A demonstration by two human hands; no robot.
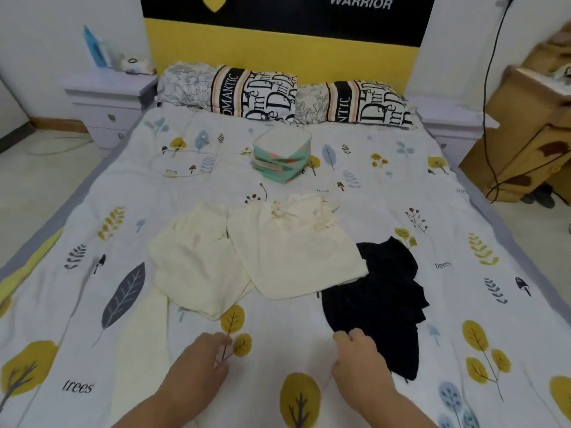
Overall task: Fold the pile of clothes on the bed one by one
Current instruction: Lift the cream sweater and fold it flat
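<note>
A black garment (pixel 380 298) lies crumpled on the bed at the right of the pile. My right hand (pixel 360 356) pinches its near left edge. Left of it lie two cream garments, one (pixel 293 251) in the middle partly over the black one, the other (pixel 197 261) further left. My left hand (pixel 200 362) rests on the leaf-print bedspread (pixel 309 335) with relaxed fingers and holds nothing. A small folded teal stack (pixel 281 156) sits further up the bed.
Two printed pillows (pixel 228 88) line the yellow headboard. White nightstands (pixel 108 100) flank the bed. A wooden cabinet (pixel 525 134) with a hanging black cable stands at the right. A cream strip of cloth (pixel 139 350) lies near my left arm.
</note>
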